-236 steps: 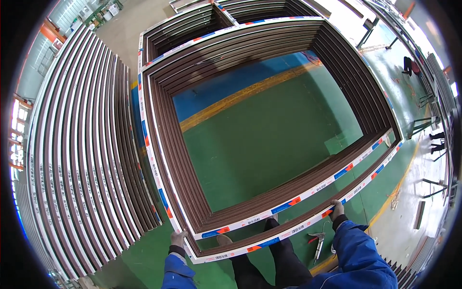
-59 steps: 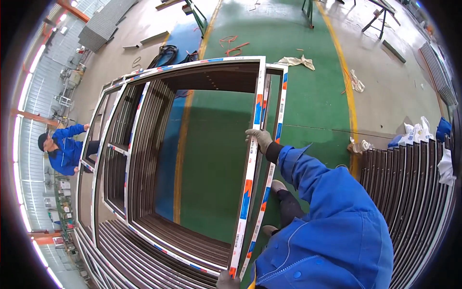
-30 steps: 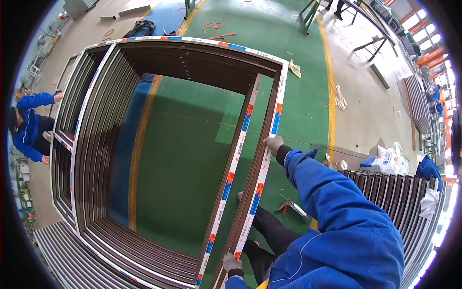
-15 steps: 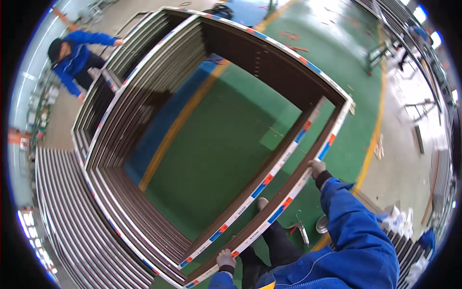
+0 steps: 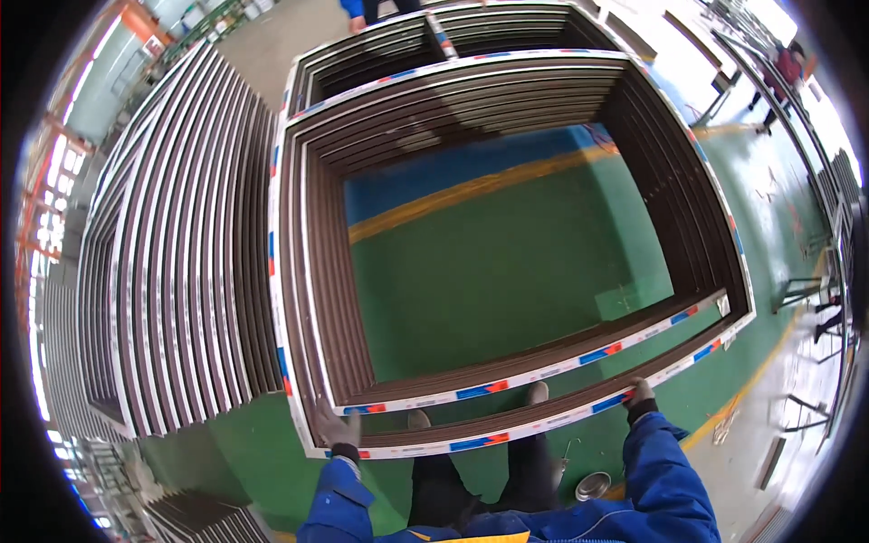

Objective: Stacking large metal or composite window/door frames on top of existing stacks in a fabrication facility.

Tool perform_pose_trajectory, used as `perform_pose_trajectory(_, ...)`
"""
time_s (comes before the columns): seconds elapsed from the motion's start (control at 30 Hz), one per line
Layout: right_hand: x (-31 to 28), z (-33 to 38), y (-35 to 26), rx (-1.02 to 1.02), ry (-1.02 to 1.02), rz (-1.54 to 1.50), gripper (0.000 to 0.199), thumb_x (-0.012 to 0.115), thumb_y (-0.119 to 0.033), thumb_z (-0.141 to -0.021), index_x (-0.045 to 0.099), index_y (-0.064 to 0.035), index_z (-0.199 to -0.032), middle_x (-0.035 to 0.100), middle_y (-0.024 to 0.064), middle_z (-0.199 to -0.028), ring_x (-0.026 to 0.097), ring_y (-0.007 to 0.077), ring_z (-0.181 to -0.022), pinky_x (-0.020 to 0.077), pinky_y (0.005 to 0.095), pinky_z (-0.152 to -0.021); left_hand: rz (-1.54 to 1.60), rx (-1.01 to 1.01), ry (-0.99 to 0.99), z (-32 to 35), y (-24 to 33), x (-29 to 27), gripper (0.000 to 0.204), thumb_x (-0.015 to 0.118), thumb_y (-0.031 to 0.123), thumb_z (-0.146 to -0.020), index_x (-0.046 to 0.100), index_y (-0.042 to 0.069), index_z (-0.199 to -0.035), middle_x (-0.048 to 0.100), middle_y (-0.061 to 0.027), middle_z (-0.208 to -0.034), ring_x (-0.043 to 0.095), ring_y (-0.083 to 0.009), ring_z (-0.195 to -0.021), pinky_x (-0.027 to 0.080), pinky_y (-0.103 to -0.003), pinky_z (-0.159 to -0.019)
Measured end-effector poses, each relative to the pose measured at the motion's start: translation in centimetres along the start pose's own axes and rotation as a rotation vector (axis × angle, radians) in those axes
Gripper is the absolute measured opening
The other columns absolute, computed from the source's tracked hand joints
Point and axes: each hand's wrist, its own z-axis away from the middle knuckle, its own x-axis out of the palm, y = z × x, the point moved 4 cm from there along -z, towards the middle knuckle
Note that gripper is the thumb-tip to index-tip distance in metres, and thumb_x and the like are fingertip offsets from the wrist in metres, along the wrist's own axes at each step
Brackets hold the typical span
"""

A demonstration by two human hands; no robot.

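Note:
A large brown window frame [image 5: 539, 419], its face covered by white, red and blue film, lies on top of a stack of similar frames. Its near rail sits closer to me than the near rail of the frame below [image 5: 450, 396], leaving a gap between them. My gloved left hand [image 5: 339, 427] is closed over the frame's near left corner; its fingertips are partly hidden. Farther right, my gloved right hand [image 5: 641, 393] grips the same near rail, fingers wrapped round it. Both my feet stand under the near rails.
Left of the stack stand many upright frames [image 5: 190, 244] packed together. A round metal dish [image 5: 594, 486] lies on the green floor by my right leg. A co-worker's hand [image 5: 357, 23] is at the far edge. Metal racks [image 5: 804, 291] line the right side.
My view has swung round, and the stack now lies squarely before me. My left hand has shifted to the frame's near left corner. The co-worker is now mostly out of view.

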Motion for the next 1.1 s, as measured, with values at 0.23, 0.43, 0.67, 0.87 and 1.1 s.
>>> perform_pose_trajectory(0.23, 11.3, 13.3, 17.7, -0.068, 0.043, -0.062, 0.037, 0.061, -0.007, -0.082, 0.054, 0.0010, -0.117, 0.060, 0.0158, -0.107, 0.066, 0.0382, -0.092, 0.0582, 0.0597, -0.082, 0.175, -0.191, -0.130, -11.1, -18.9, 1.6, 0.119, 0.086, 0.050, -0.070, 0.025, -0.007, -0.155, 0.034, -0.0371, -0.154, 0.035, -0.0423, -0.146, 0.030, -0.042, -0.120)
perform_pose_trajectory(0.43, 12.9, 12.3, 20.9, 0.047, -0.053, 0.086, 0.037, 0.054, -0.019, -0.084, 0.054, 0.0011, -0.115, 0.064, 0.0206, -0.113, 0.065, 0.0395, -0.100, 0.0537, 0.0579, -0.096, 0.334, -0.306, -0.482, -12.0, -26.6, 5.4, 0.063, 0.082, 0.036, -0.068, 0.067, -0.019, -0.095, 0.071, -0.0333, -0.091, 0.072, -0.0424, -0.086, 0.056, -0.048, -0.079)
perform_pose_trajectory(0.67, 9.9, 11.7, 19.3, 0.064, -0.025, -0.018, 0.028, 0.057, -0.011, -0.084, 0.054, -0.0023, -0.111, 0.060, 0.0173, -0.109, 0.063, 0.0384, -0.099, 0.0550, 0.0599, -0.090, 0.368, -0.289, -0.544, -10.9, -18.3, -0.6, 0.068, 0.081, 0.037, -0.069, 0.064, -0.022, -0.099, 0.069, -0.0360, -0.093, 0.071, -0.0431, -0.093, 0.055, -0.045, -0.086)
perform_pose_trajectory(0.87, 12.1, 13.8, 20.8, -0.106, -0.024, -0.010, 0.024, 0.055, -0.013, -0.082, 0.054, -0.0027, -0.104, 0.062, 0.0171, -0.104, 0.063, 0.0357, -0.094, 0.0543, 0.0558, -0.093, 0.250, -0.231, -0.449, -10.9, -22.7, 3.2, 0.060, 0.080, 0.033, -0.069, 0.065, -0.021, -0.092, 0.069, -0.0366, -0.091, 0.072, -0.0412, -0.090, 0.055, -0.047, -0.080)
perform_pose_trajectory(1.1, 12.9, 13.4, 23.2, 0.091, -0.126, 0.019, 0.034, 0.056, -0.016, -0.086, 0.056, -0.0042, -0.118, 0.064, 0.0193, -0.118, 0.063, 0.0382, -0.108, 0.0485, 0.0605, -0.103, 0.374, -0.426, -0.460, -9.0, -21.8, 0.4, 0.076, 0.082, 0.042, -0.072, 0.063, -0.020, -0.113, 0.067, -0.0387, -0.110, 0.068, -0.0447, -0.106, 0.052, -0.043, -0.095)
